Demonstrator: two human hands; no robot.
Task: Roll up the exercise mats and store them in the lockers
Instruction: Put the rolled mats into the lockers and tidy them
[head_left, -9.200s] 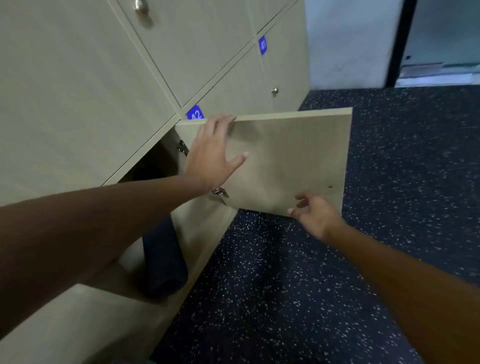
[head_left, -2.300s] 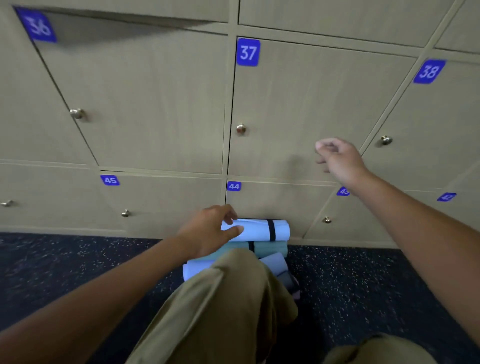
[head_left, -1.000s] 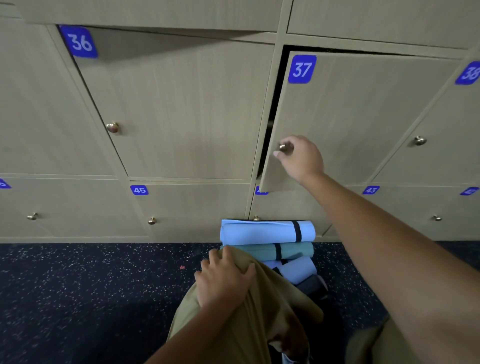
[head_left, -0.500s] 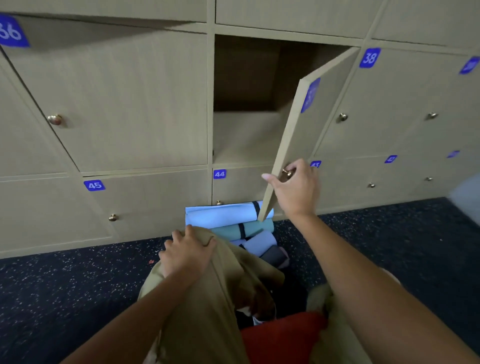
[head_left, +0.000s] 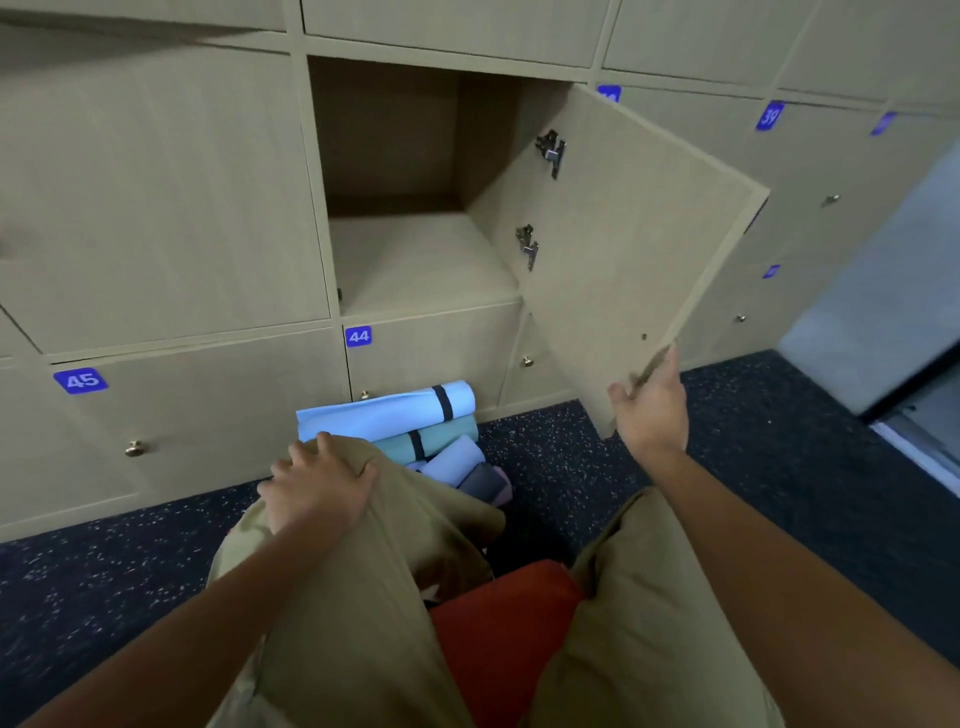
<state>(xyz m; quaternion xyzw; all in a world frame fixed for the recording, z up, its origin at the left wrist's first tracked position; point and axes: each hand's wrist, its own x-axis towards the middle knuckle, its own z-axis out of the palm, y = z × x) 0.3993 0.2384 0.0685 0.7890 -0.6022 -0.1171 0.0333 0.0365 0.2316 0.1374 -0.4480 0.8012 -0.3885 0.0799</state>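
Several rolled exercise mats are stacked on the floor against locker 44: a light blue mat on top, a teal mat under it, then a pale lavender mat and a dark grey mat. Black straps bind the top two. Above them an open locker holds nothing. Its door is swung wide to the right. My right hand grips the door's lower free edge. My left hand rests on my left knee, just in front of the mats.
Closed lockers surround the open one, among them 44, 45 and 39, each with a small brass knob. The floor is dark and speckled. A red object lies between my knees. A doorway opens at the right.
My right hand has swung the locker door from half open to wide open, to the right, shifting from the knob to the door's edge. My left hand stays on my knee.
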